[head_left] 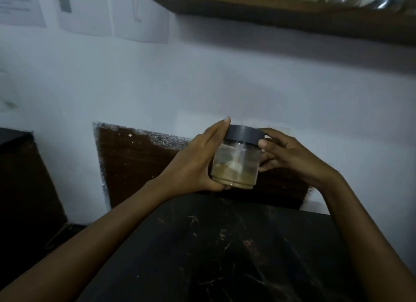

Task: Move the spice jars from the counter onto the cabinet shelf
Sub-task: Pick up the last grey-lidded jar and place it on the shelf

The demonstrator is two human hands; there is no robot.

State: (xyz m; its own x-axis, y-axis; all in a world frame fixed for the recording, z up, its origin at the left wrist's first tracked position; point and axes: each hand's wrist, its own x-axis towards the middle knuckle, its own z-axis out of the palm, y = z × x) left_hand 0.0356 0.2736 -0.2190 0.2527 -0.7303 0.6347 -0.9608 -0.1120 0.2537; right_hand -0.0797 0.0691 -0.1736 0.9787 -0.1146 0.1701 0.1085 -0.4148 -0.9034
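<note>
Both hands made the grip on one spice jar [236,160] at the frame's centre. The left hand [198,162] wrapped its side and base, and the right hand [290,155] pinched the dark lid [244,135] with fingertips. The clear jar, part-filled with tan powder, was held above the dark surface [225,256]. A wooden shelf [292,13] crossed the upper right.

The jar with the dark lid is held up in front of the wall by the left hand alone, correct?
Not quite: the head view shows both hands on the jar. The left hand cups its side and base, and the right hand touches the lid.
</note>
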